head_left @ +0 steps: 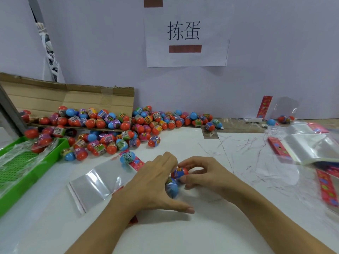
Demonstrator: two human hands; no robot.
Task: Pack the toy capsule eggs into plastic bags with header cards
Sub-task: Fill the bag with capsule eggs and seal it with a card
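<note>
Two hands (176, 180) together, right fingertips (183, 165) pinching red egg (179, 172).

Paper sign (187, 32) on the wall, beyond both hands: two large black characters, "拣蛋".
Blue egg (127, 157) just beyond the left hand (156, 182): label digit, "6" or "9".
Other egg labels: illegible.

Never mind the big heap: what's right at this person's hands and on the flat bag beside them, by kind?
Red egg, pinched by the right hand: 1
Blue egg under the left hand: 1
Blue-topped egg on the bag's card: 1
Clear bag: 1
Total: 4
</note>
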